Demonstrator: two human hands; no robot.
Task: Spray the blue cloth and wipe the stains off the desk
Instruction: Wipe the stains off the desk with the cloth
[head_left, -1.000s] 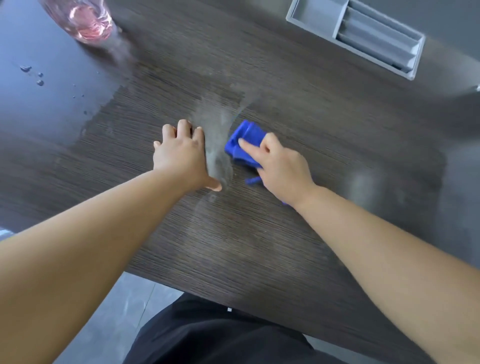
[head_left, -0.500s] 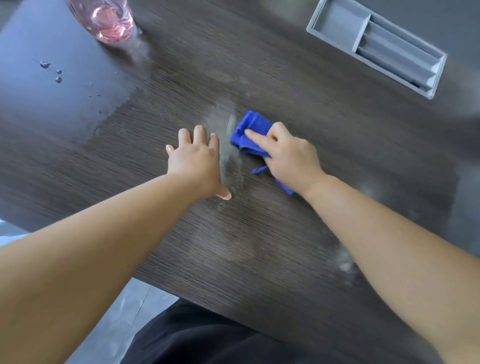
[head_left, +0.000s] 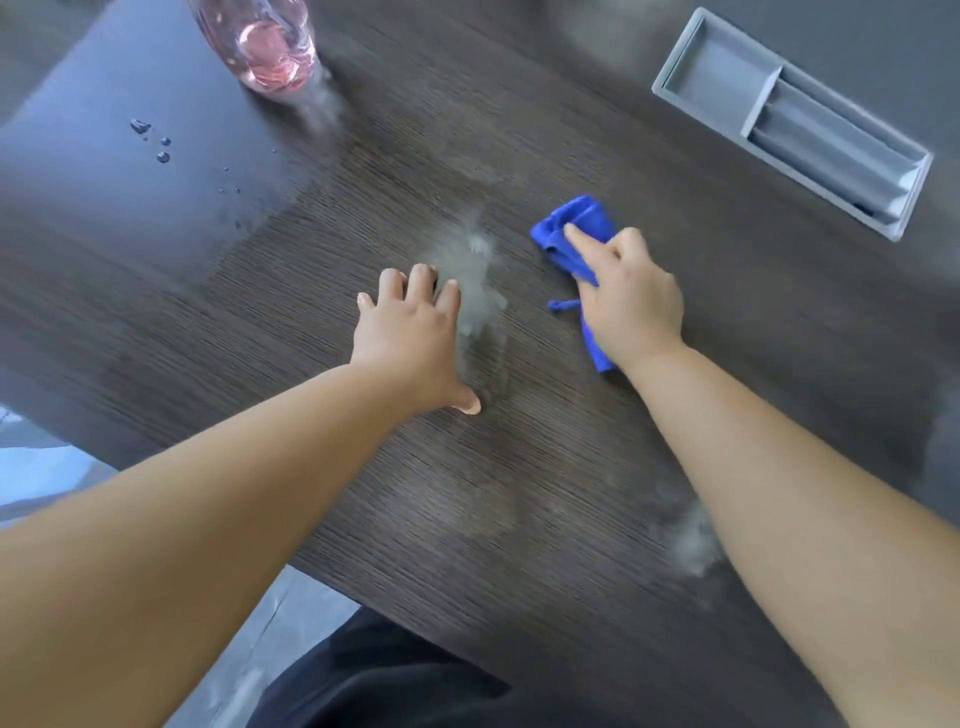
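Note:
The bunched blue cloth (head_left: 571, 228) lies on the dark wood-grain desk (head_left: 234, 322), right of centre. My right hand (head_left: 631, 301) grips it, index finger stretched over the cloth and the other fingers curled on it; part of the cloth is hidden under the palm. My left hand (head_left: 410, 338) rests flat on the desk, fingers spread, a little to the left of the cloth. A pale grey smear (head_left: 472, 275) sits between the two hands. Another pale stain (head_left: 685, 545) shows beside my right forearm. The spray bottle (head_left: 265, 47), holding pink liquid, stands at the far left.
A grey divided tray (head_left: 789, 119) is set at the far right of the desk. Several water droplets (head_left: 156, 143) dot the far left corner. The desk's near edge runs across the bottom, with grey floor and dark clothing below it.
My right hand has slid the blue cloth to the right, away from my left hand, and the grey smear between them now shows. The left hand stays flat on the desk.

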